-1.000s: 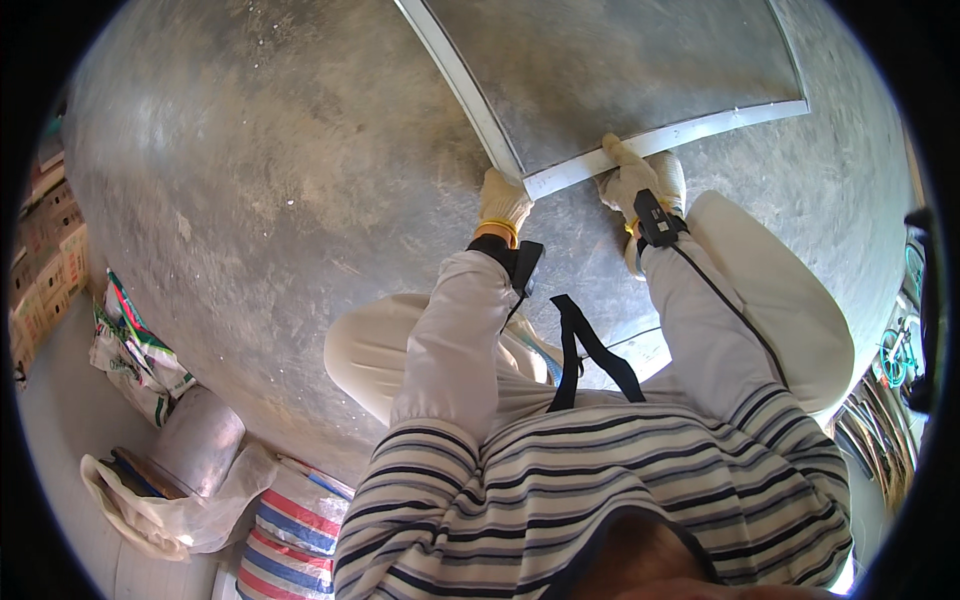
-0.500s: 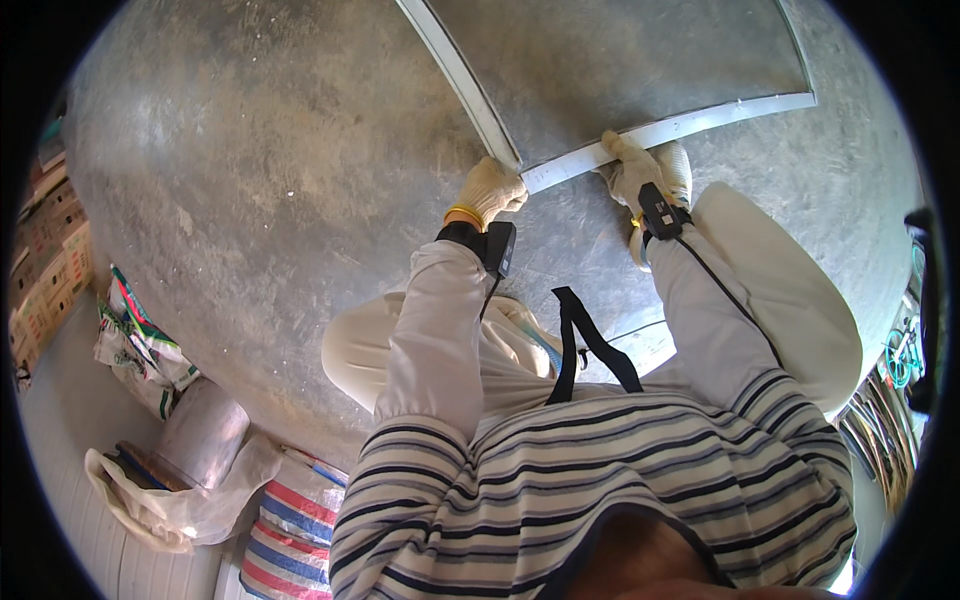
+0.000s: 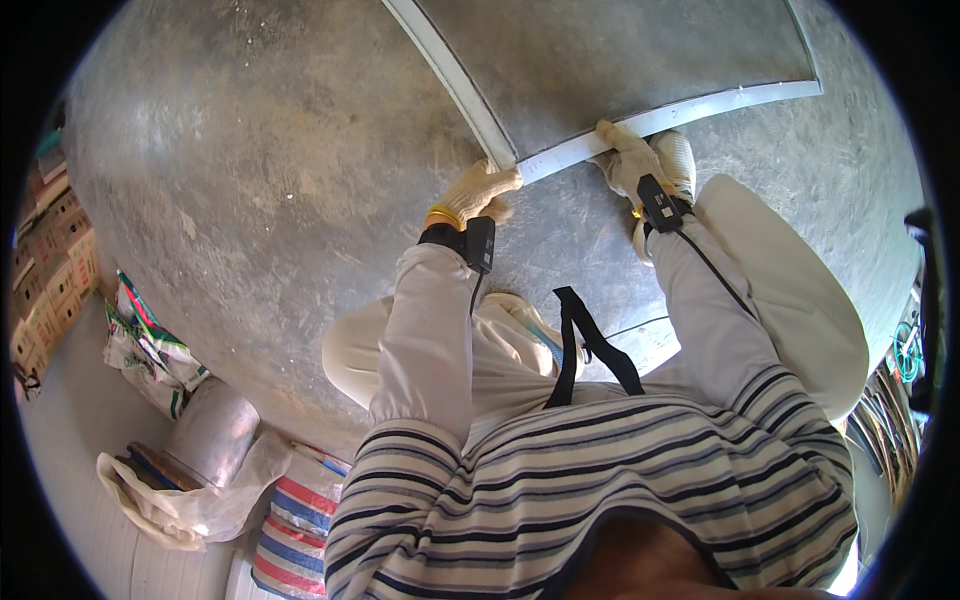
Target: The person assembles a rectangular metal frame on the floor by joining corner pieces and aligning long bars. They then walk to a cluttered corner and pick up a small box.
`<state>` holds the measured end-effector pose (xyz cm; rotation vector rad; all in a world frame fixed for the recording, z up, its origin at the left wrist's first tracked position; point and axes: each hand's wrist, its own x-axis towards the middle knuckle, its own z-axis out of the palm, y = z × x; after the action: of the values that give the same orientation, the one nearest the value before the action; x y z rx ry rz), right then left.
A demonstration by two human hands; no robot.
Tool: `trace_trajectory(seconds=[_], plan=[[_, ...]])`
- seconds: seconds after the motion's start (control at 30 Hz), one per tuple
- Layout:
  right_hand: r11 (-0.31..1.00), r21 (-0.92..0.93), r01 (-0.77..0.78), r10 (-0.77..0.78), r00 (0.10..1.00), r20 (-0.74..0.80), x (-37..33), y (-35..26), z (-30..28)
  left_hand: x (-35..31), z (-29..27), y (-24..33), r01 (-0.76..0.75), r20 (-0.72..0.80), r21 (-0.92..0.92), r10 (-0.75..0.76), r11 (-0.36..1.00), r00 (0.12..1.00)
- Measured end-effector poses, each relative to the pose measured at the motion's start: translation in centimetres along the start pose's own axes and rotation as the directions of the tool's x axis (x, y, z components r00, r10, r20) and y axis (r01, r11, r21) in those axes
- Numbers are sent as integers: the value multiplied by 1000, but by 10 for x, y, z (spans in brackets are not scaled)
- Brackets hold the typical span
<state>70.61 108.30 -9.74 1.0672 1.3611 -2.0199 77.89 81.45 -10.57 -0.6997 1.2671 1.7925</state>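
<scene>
A white metal frame [image 3: 690, 105] lies flat on the grey concrete floor [image 3: 280, 180], its near corner just ahead of me. My left hand [image 3: 478, 192], in a yellowish work glove, grips that corner where the two white bars meet. Further right, my gloved right hand [image 3: 628, 160] presses on the near bar of the frame. Each wrist carries a small black device. I am crouched over the frame, with pale trousers and a striped shirt filling the lower view.
Patterned sacks [image 3: 145, 340] and a pale bag [image 3: 190, 500] with a grey cylinder [image 3: 210, 435] sit at the lower left by a wall. A striped woven sack [image 3: 295, 530] lies beside them. Stacked cartons [image 3: 45, 280] line the left edge.
My left hand has slid leftward along the near bar to the frame's corner. The right hand stays on the bar.
</scene>
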Motion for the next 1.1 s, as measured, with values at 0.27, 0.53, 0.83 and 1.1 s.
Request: trace_trajectory(seconds=[0.27, 0.53, 0.83, 1.1], plan=[[998, 44, 43, -42, 999, -17, 6, -1, -7, -20, 24, 56, 234, -288, 887, 81, 399, 954], [996, 87, 23, -22, 1000, -16, 25, 9, -5, -87, 172, 1, -437, 426, 888, 102, 143, 899], [992, 129, -12, 19, 998, -56, 10, 0, 4, -3, -5, -12, -42, -307, -259, -41, 965, 951], [979, 191, -72, 76, 997, -13, -1, -5, 10, 15, 18, -12, -1, 156, -389, 67, 921, 985]])
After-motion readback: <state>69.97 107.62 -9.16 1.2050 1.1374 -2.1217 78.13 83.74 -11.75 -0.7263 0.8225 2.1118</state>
